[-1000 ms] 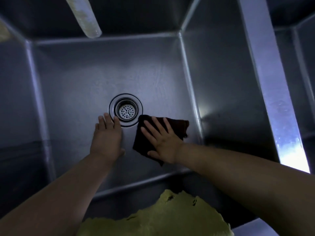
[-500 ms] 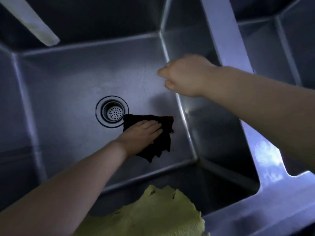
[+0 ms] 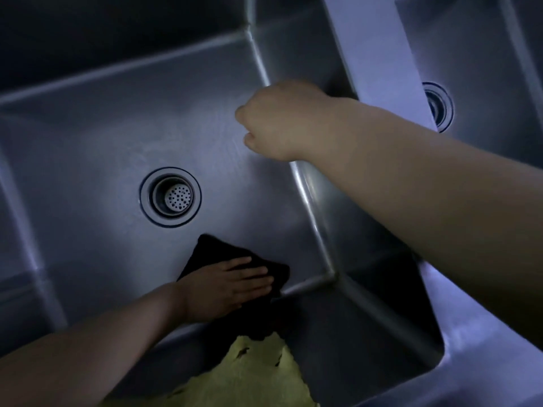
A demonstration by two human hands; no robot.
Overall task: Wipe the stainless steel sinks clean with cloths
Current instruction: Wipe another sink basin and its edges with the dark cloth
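Observation:
I look down into a stainless steel sink (image 3: 97, 136) with a round drain strainer (image 3: 171, 197) in its floor. A dark cloth (image 3: 210, 248) lies on the floor near the front right corner. My left hand (image 3: 229, 286) presses flat on it with straight fingers pointing right. My right hand (image 3: 282, 118) hovers above the sink's right side, its back to the camera and its fingers loosely curled under. It holds nothing that I can see.
A yellow cloth (image 3: 255, 374) hangs over the near rim at the bottom. A steel divider (image 3: 379, 54) separates this basin from a second sink (image 3: 476, 48) on the right, whose drain (image 3: 439, 107) shows partly.
My right hand left the dark cloth and rose above the sink's right side. My left hand moved onto the cloth and slid it from beside the drain toward the front right corner.

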